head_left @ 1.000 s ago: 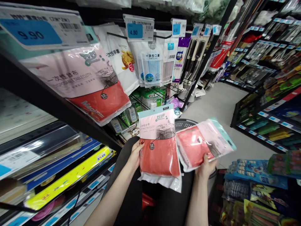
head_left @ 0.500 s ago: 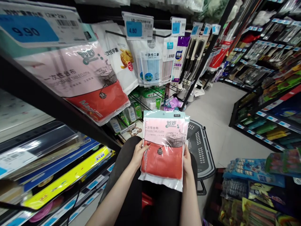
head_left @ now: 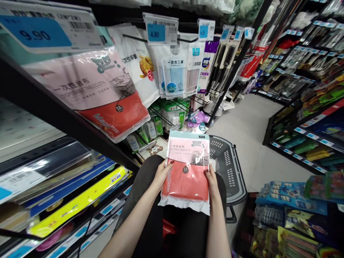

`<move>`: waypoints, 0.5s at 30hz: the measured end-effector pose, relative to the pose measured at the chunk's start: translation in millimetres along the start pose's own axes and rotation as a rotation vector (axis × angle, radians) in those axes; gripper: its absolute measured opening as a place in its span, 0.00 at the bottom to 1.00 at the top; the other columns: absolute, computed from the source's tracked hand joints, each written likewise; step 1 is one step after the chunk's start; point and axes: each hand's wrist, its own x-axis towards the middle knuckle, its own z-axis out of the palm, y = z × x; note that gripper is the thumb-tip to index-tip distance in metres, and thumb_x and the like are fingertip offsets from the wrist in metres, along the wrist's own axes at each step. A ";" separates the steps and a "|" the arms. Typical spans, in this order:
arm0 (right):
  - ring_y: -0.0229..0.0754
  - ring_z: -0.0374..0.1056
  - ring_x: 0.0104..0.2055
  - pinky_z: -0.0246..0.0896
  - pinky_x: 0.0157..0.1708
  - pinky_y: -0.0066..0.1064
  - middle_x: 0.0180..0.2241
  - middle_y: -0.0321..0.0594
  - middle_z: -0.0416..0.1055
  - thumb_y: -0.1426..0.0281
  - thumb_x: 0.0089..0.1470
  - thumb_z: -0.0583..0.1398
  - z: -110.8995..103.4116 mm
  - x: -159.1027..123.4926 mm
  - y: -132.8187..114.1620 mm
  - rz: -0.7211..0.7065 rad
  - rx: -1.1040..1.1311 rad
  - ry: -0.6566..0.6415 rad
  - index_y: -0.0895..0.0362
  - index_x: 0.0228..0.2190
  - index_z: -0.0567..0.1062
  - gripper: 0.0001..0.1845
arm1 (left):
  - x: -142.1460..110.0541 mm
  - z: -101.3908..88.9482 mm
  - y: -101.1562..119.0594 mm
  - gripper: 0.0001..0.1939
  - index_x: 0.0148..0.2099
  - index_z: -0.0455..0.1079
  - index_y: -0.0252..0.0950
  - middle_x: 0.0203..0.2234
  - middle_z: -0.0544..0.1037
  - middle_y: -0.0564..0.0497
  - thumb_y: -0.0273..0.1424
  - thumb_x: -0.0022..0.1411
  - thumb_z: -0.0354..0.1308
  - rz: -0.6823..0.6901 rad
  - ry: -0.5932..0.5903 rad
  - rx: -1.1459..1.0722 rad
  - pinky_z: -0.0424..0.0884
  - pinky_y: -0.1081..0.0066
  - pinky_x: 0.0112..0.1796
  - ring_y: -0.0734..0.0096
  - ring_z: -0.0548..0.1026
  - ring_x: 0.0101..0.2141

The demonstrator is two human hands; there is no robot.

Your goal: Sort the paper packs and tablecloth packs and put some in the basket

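Note:
A plastic packet of disposable tablecloth point(head_left: 188, 179), pink above and red below, is held over my lap with its printed front facing me. My left hand point(head_left: 161, 175) grips its left edge, thumb on the front. On the opposite edge, my right hand point(head_left: 211, 179) is closed with the thumb at the front; its other fingers are hidden behind. A larger-looking matching tablecloth packet point(head_left: 107, 89) hangs on the rack at upper left, under a 9.90 price tag point(head_left: 51, 34).
A dark shopping basket point(head_left: 228, 165) stands on the floor beyond my right knee. Glove packets point(head_left: 137, 68) and mask packets point(head_left: 172, 71) hang on hooks ahead. Snack bags point(head_left: 290, 197) fill a low display at right. A grey aisle floor point(head_left: 249, 114) runs between shelves.
The packet's top has tipped slightly away and its sides now line up, with the rear layer at its right no longer showing. My right thumb has come onto its front.

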 end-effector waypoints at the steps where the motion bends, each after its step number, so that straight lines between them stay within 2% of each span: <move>1: 0.45 0.61 0.47 0.54 0.47 0.34 0.45 0.39 0.67 0.60 0.48 0.56 0.1 -0.1 -0.1 0.018 0.025 -0.022 0.53 0.47 0.65 0.24 | -0.2 -0.5 0.7 0.20 0.43 0.68 0.33 0.34 0.76 0.47 0.35 0.47 0.60 -0.003 -0.006 -0.006 0.65 0.71 0.32 0.64 0.73 0.33; 4: 0.45 0.63 0.45 0.56 0.44 0.33 0.44 0.38 0.68 0.62 0.47 0.57 -0.2 -0.1 -1.5 0.045 0.101 -0.040 0.52 0.46 0.66 0.22 | -1.3 -3.8 2.5 0.18 0.42 0.69 0.34 0.29 0.77 0.49 0.36 0.47 0.60 -0.030 -0.042 -0.023 0.65 0.72 0.29 0.66 0.73 0.29; 9: 0.46 0.64 0.44 0.57 0.44 0.35 0.42 0.38 0.70 0.63 0.45 0.59 -6.7 0.6 1.8 0.060 0.130 0.014 0.54 0.45 0.68 0.24 | -4.0 -8.3 2.7 0.13 0.26 0.71 0.31 0.16 0.72 0.52 0.38 0.44 0.62 -0.137 -0.113 -0.049 0.60 0.74 0.23 0.72 0.68 0.18; 12: 0.46 0.65 0.43 0.58 0.43 0.35 0.41 0.38 0.70 0.63 0.44 0.59 -9.7 0.1 6.4 0.056 0.161 0.018 0.54 0.46 0.67 0.25 | -5.1 -9.3 1.0 0.13 0.21 0.69 0.32 0.14 0.71 0.53 0.38 0.44 0.62 -0.122 -0.129 -0.059 0.60 0.74 0.23 0.74 0.67 0.17; 15: 0.46 0.65 0.43 0.58 0.43 0.36 0.41 0.38 0.70 0.64 0.44 0.59 -10.3 -0.4 9.6 0.050 0.199 0.009 0.53 0.47 0.66 0.25 | -5.2 -10.5 -2.4 0.14 0.21 0.69 0.31 0.15 0.71 0.53 0.38 0.45 0.61 -0.096 -0.120 -0.055 0.59 0.75 0.22 0.75 0.66 0.17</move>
